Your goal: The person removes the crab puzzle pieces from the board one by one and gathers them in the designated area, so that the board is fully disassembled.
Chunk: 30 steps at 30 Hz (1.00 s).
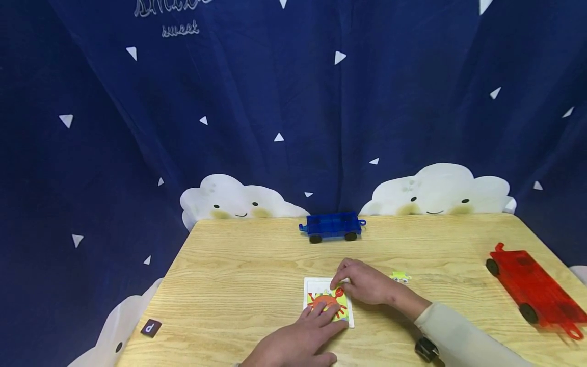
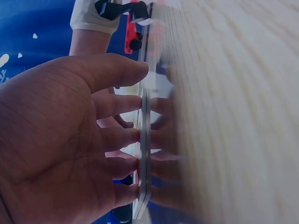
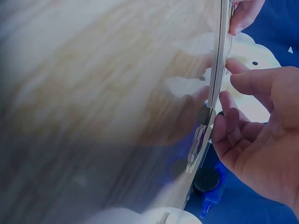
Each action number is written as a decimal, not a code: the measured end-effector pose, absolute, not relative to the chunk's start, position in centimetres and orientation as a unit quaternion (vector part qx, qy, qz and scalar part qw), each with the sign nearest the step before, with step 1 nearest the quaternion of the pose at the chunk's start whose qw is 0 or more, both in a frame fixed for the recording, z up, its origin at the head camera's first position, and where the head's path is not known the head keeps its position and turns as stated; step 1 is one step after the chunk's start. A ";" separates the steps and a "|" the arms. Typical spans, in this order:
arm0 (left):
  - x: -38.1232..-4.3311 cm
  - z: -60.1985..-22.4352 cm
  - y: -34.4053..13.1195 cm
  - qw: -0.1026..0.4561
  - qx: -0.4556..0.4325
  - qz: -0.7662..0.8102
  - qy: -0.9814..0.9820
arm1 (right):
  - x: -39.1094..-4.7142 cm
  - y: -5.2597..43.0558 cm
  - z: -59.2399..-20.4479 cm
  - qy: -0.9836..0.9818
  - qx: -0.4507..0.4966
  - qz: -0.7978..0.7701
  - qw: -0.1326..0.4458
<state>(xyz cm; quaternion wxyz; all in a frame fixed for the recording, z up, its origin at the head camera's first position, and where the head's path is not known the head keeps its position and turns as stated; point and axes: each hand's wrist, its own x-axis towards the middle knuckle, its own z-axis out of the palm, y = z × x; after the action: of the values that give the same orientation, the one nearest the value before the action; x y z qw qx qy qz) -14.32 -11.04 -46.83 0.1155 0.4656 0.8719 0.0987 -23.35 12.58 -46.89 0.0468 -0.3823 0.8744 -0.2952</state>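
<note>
A crab jigsaw puzzle (image 1: 323, 302) sits in a white-bordered tray (image 1: 312, 282) on the table, with an orange-red crab on yellow-green. My left hand (image 1: 300, 336) rests its straight fingers on the near part; the left wrist view shows these fingertips (image 2: 133, 135) against the thin board. At the upper right corner my right hand (image 1: 367, 283) bends its thumb and index finger onto the puzzle piece (image 1: 340, 293) with a red claw. The right wrist view shows those fingertips on the board's face, partly hiding the grip. A loose yellow puzzle piece (image 1: 400, 277) with eyes lies behind the right wrist.
A blue toy wagon (image 1: 332, 226) stands at the table's back edge. To the right is a red toy wagon (image 1: 534, 288). A small dark tile (image 1: 151, 328) with a white letter lies near the left edge. A dark blue curtain (image 1: 257, 102) hangs behind.
</note>
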 end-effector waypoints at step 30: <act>-14.2 -46.7 -10.9 0.142 0.445 0.116 0.877 | -23.6 12.1 -46.7 0.881 -0.356 -0.305 0.070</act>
<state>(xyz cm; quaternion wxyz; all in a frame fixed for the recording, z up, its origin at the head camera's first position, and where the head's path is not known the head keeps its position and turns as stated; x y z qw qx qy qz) -14.19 -10.91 -46.69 0.1423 0.4450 0.8766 0.1155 -23.56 12.08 -46.67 0.0699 -0.3560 0.8806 -0.3050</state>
